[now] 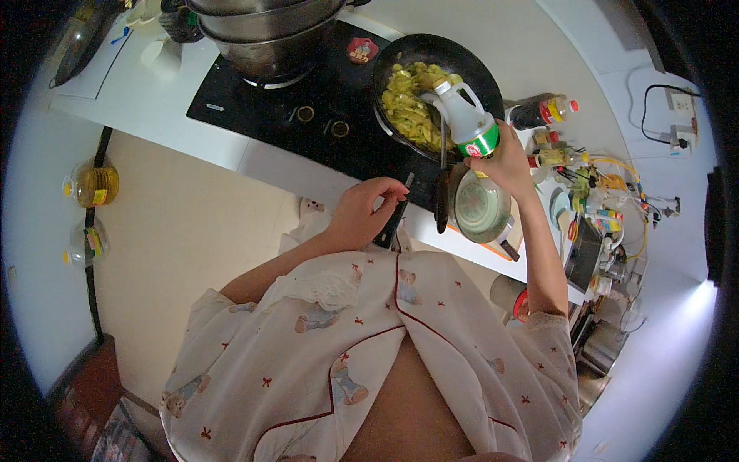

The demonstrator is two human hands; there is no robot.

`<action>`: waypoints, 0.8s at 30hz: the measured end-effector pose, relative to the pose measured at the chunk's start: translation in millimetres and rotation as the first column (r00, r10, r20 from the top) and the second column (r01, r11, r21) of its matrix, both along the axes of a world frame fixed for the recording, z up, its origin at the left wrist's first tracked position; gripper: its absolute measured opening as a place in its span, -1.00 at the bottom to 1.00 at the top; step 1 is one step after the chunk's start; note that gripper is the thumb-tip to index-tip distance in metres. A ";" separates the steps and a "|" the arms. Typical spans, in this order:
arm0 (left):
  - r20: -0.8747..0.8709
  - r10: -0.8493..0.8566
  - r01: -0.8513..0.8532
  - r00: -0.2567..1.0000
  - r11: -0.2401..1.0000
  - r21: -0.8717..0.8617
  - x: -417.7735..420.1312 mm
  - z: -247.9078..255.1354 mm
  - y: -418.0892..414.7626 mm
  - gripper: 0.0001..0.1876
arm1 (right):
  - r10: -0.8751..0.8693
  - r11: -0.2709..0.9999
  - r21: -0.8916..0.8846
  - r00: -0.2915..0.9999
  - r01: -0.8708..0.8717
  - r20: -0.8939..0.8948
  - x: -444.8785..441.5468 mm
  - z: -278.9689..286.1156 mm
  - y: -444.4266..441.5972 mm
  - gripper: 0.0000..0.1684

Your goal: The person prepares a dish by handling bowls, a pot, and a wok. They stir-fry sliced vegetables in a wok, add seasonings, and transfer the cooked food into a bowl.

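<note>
My right hand [508, 161] is closed around the base of a translucent plastic bottle [467, 118] with a green label and a handle. The bottle is tilted over a black wok [485, 63], its white neck end above sliced green vegetables [413, 104]. A spatula or ladle [443, 173] rests in the wok, its dark handle pointing towards me. My left hand [369, 211] is near the hob's front edge, fingers curled and apart, holding nothing that shows. A bowl or plate [482, 205] with a pale interior stands just right of the dark handle.
A large metal steamer pot [271, 40] stands on the left of the black glass hob [254, 110]. A dark sauce bottle [542, 111], more bottles and cables crowd the counter at right. A knife [509, 248] lies beside the bowl. Oil jugs [98, 183] stand at far left.
</note>
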State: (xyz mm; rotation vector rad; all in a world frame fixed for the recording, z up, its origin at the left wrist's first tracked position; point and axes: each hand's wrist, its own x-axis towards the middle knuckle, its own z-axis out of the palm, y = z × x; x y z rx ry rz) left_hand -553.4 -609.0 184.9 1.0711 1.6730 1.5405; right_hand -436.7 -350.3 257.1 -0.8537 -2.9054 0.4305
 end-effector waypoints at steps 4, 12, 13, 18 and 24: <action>0.009 0.039 -0.040 0.999 0.999 0.022 -2.4 -1.7 -1.3 -0.87 | 0.014 0.985 0.171 0.999 -0.021 0.043 -15.4 -2.8 -0.8 -0.07; 0.042 0.071 -0.070 0.997 0.997 -0.030 -3.6 1.8 -6.4 -0.87 | 0.000 0.964 0.264 0.998 -0.015 0.058 -40.5 -7.2 3.8 -0.22; 0.039 0.072 -0.071 0.997 0.997 -0.038 -3.7 2.0 -7.1 -0.87 | -0.009 0.959 0.283 0.999 -0.006 0.051 -43.3 -7.4 3.4 -0.23; 0.010 0.081 -0.081 0.997 0.997 -0.013 -4.3 -0.6 -9.0 -0.87 | -0.052 0.921 0.387 0.999 0.051 -0.007 -59.7 -3.8 5.7 -0.29; 0.011 0.059 -0.058 0.998 0.997 -0.042 -3.6 1.0 -13.1 -0.86 | -0.228 0.821 0.533 0.973 0.205 -0.022 -65.7 -2.5 29.6 -0.33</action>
